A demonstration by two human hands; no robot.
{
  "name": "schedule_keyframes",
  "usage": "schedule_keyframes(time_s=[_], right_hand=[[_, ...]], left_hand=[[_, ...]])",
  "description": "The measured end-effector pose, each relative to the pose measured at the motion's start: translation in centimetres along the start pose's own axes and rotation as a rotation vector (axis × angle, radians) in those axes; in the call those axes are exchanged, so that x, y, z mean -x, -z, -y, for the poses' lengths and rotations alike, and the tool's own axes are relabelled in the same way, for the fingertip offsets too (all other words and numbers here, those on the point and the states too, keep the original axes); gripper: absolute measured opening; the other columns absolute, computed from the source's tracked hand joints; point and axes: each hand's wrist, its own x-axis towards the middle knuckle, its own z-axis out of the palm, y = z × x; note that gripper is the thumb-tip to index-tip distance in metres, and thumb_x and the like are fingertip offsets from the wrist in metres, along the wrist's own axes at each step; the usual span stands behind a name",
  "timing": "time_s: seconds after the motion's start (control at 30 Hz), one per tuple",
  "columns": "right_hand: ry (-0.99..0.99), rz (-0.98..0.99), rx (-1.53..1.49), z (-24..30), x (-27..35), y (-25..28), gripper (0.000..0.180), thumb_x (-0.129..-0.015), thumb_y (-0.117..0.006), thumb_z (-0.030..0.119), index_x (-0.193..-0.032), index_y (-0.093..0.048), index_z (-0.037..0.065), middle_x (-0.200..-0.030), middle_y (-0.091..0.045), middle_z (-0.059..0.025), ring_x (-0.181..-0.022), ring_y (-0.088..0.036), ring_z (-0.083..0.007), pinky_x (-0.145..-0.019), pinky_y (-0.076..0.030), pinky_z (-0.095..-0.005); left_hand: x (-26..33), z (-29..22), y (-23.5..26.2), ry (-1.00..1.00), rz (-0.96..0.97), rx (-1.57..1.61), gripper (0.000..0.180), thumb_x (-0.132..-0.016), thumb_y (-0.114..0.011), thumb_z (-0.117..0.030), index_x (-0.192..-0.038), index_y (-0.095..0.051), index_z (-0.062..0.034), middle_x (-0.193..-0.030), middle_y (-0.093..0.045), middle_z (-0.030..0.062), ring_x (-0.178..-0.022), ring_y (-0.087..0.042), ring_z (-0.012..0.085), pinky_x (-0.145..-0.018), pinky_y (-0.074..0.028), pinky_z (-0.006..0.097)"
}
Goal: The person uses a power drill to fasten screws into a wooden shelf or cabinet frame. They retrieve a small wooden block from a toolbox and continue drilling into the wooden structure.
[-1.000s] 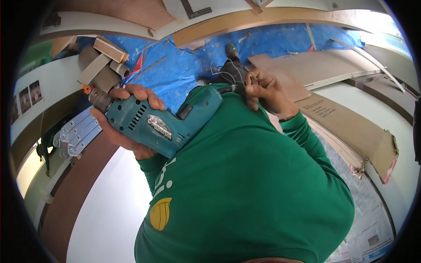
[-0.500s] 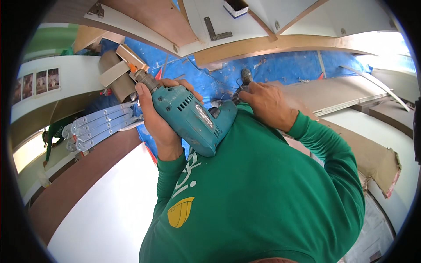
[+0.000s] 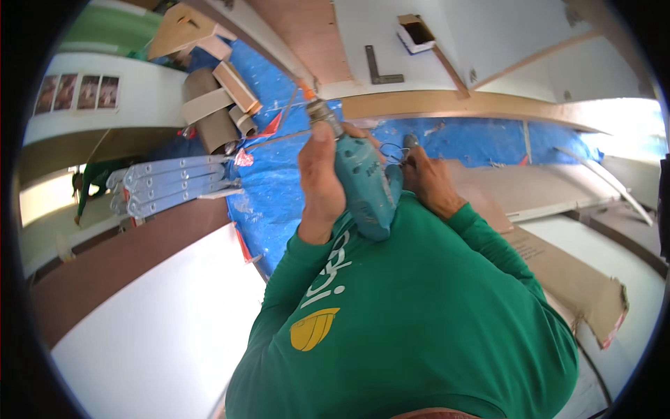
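Note:
A teal power drill [image 3: 363,188] lies slantwise in front of my chest, its metal chuck and orange tip toward the cabinet edge. My left hand [image 3: 322,185] wraps round the front of its body, thumb along the side near the chuck. At the lower end of the drill's handle, my right hand [image 3: 431,183] is closed; its fingertips are partly hidden. A thin loop of cord [image 3: 396,148] shows beside that hand. Above the drill, a white cabinet panel [image 3: 349,42] carries a dark L-shaped square [image 3: 372,66] and a small open box [image 3: 417,43].
Blue sheeting [image 3: 262,202] covers the floor. A folded metal ladder [image 3: 174,183] and cardboard tubes [image 3: 206,112] lie at left, with another person [image 3: 98,180] beyond. Long panels [image 3: 537,185] and torn cardboard [image 3: 565,272] are at right. A white board [image 3: 160,321] fills the lower left.
The drill has swung so its tip points more upward, and it has moved right across the view with my left hand. My right hand stays at the handle. The view has shifted.

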Motion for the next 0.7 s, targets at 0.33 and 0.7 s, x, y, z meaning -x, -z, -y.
schedule_keyframes(time_s=[0.33, 0.7], right_hand=[[0.034, 0.009, -0.04, -0.9, -0.7, 0.7, 0.023, -0.097, -0.068, 0.015, -0.114, -0.064, 0.0, -0.087, -0.072, -0.0283, -0.079, -0.07, -0.0501, -0.071, -0.056, -0.0585], [-0.402, 0.424, -1.307, -4.9, -1.1, 3.6, 0.029, -0.104, -0.064, 0.007, -0.132, -0.063, -0.002, -0.091, -0.073, -0.007, -0.071, -0.07, -0.0157, -0.067, -0.059, -0.0303]], left_hand=[[-2.2, 2.0, -0.5, 0.085, -0.018, -0.034, 0.069, -0.114, -0.038, -0.062, -0.108, -0.064, 0.0013, -0.097, -0.072, 0.0211, -0.078, -0.076, 0.0307, -0.07, -0.063, 0.042], [-3.7, 2.3, -0.7, 0.209, 0.036, -0.048, 0.073, -0.109, -0.039, -0.07, -0.105, -0.062, -0.001, -0.094, -0.069, 0.0229, -0.078, -0.073, 0.0341, -0.071, -0.062, 0.045]])
